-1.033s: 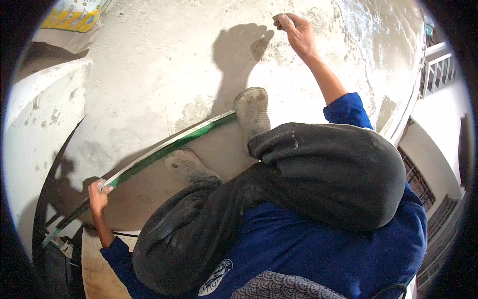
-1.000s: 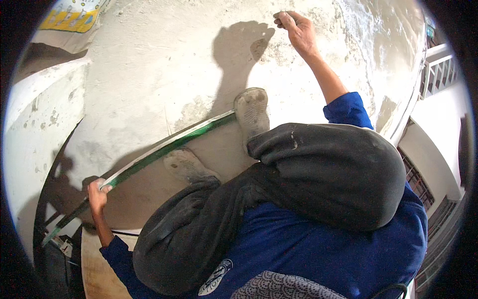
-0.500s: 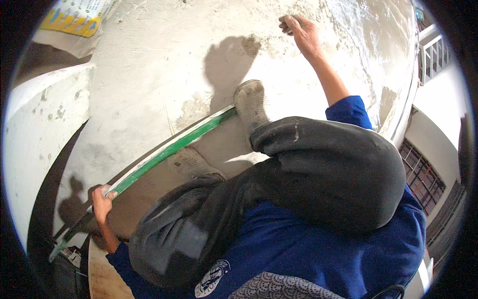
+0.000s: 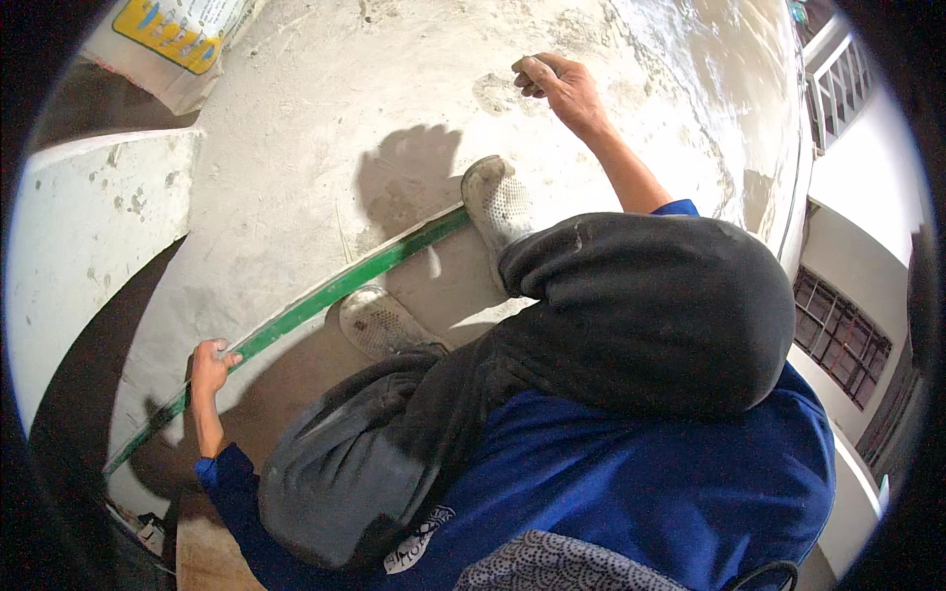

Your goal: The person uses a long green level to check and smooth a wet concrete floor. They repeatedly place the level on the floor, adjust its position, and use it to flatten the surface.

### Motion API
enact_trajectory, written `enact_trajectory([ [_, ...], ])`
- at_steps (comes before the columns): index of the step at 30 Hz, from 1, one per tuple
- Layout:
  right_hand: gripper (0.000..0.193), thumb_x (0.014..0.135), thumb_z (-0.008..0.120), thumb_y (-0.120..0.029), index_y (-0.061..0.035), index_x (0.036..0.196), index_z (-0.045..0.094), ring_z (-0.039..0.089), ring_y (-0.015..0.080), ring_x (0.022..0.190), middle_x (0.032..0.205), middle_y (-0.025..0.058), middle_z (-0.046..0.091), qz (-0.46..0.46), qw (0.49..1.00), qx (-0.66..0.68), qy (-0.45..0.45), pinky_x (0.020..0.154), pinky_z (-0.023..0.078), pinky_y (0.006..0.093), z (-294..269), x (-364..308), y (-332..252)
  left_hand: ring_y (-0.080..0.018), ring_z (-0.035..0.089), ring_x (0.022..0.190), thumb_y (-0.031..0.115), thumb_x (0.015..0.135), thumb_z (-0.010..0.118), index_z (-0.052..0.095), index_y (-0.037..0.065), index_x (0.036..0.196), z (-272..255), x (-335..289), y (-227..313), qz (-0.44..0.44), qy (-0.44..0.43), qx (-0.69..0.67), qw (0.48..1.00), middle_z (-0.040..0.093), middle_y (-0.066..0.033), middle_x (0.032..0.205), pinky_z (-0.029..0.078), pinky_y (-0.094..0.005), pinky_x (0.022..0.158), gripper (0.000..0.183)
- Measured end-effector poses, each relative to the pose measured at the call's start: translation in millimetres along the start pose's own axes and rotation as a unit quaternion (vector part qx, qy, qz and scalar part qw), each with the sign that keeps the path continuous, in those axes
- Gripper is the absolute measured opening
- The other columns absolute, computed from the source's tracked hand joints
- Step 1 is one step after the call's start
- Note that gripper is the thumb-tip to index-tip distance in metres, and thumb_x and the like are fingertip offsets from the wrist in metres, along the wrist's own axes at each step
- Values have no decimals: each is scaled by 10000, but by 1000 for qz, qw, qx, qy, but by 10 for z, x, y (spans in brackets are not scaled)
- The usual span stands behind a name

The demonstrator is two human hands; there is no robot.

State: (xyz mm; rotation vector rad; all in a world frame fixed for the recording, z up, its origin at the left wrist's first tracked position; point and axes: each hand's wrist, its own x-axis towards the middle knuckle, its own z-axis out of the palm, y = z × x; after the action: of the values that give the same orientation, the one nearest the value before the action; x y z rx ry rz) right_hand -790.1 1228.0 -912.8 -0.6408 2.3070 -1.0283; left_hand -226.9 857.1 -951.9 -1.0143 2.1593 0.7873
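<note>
A long, narrow green bar (image 4: 345, 281) with a pale edge slants across the floor, from low at the left up to my right shoe (image 4: 493, 202). Near its left end, my left hand (image 4: 209, 369) grips it, thumb on the top edge. The bar's far end meets the shoe's inner side; what lies behind the shoe is hidden. My left shoe (image 4: 382, 320) stands on the near side of the bar. Raised over the floor beyond my right knee, my right hand (image 4: 562, 87) is loosely closed, thumb against curled fingers. No object shows in it.
The pale, stained floor (image 4: 296, 148) looks smeared and wet toward the upper right. A low whitish wall (image 4: 108, 212) curves along the left, with a printed yellow-and-white sack (image 4: 182, 44) above it. At right are a white railing (image 4: 838, 94) and a barred window (image 4: 841, 335).
My right hand has come left and slightly nearer, its shadow shifting left too. My left hand has moved slightly up with the bar's left end, keeping its grip.
</note>
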Motion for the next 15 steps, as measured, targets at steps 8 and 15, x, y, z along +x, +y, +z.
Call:
enact_trajectory([
  [8,456,982,544,-449,-33,1085,702,671,175,861,937,95,714,-42,996,-17,-74,820,548,337,150,747,83,-260,619,696,62,654,788,693,-11,862,-12,-111,30,-61,-43,-25,997,653,-148,730,474,-380,678,240],
  [15,411,975,576,-371,25,1002,685,631,139,767,837,82,690,11,989,110,-100,719,517,295,228,1457,14,-360,647,827,83,661,797,681,-47,877,29,-146,-145,-145,-110,-30,983,670,-223,822,481,-436,772,278],
])
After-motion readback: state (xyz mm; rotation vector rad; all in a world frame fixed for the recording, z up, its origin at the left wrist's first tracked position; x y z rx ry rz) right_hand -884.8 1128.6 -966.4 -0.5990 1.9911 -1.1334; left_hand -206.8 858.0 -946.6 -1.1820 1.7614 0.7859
